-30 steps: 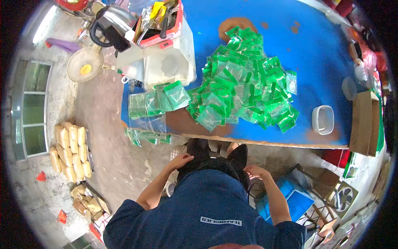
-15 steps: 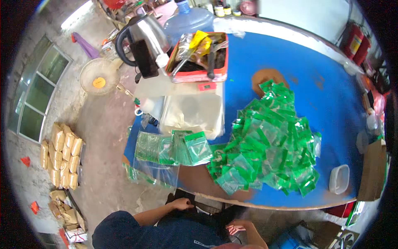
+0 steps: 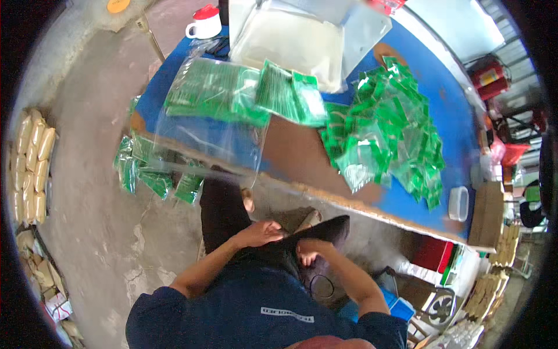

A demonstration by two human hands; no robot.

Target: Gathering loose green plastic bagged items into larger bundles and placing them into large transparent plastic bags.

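Observation:
My left hand (image 3: pixel 261 232) lies on my dark trousers, fingers loosely stretched toward the right, and nothing shows in it. Close by on my lap, my right hand (image 3: pixel 311 250) rests with its fingers bent downward and slightly apart, also without a visible object. On the blue table (image 3: pixel 421 218) in front of me, green-and-clear plastic bags (image 3: pixel 203 90) stand in a packed row. More bags (image 3: pixel 307 99) fan out beside that row. A big loose heap of the same bags (image 3: pixel 395 128) spreads over the right side.
A clear plastic sheet (image 3: pixel 218 142) hangs over the table's front edge. Several green bags (image 3: pixel 154 183) are at the lower left. A translucent tub (image 3: pixel 290 43) and a white mug with a red lid (image 3: pixel 203 23) stand farther back. A small clear container (image 3: pixel 458 203) sits at right.
The view has tilted down and shifted, so more of my lap, legs and the floor shows. Both hands remain on my lap. The bags on the table look unchanged.

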